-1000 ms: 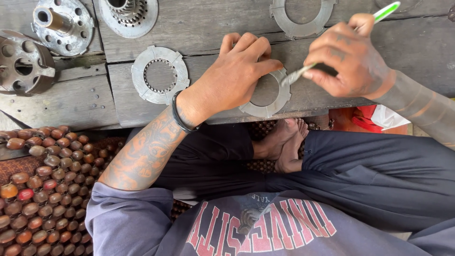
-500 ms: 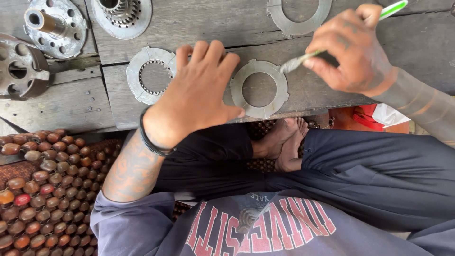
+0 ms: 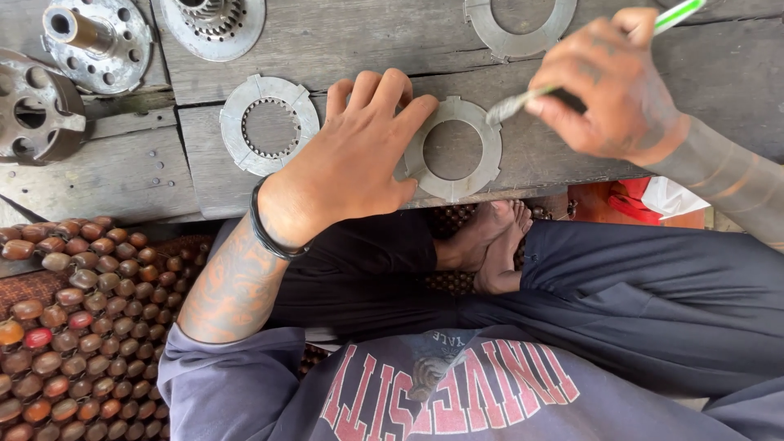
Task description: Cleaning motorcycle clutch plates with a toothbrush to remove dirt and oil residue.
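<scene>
- Our left hand (image 3: 351,159) has shifted left, now flat, fingers spread, pinning ring plate (image 3: 454,149) on desk (image 3: 122,175).
- Right hand (image 3: 608,90) grip closed on toothbrush (image 3: 523,100) (bristles now at plate rim): scrubbing ongoing, we judge.

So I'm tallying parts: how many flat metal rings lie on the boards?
3: a toothed ring left of the left hand, a plain ring under its fingertips, another cut off by the top edge. Others may be hidden.

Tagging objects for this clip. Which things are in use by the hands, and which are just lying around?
In use:
- left hand, flat on the plain metal ring
- right hand, holding a toothbrush at that ring's edge

Lying about:
- toothed ring
- second plain ring
- gear hub
- flanged shaft
- drilled hub
- wooden bench underneath
</scene>
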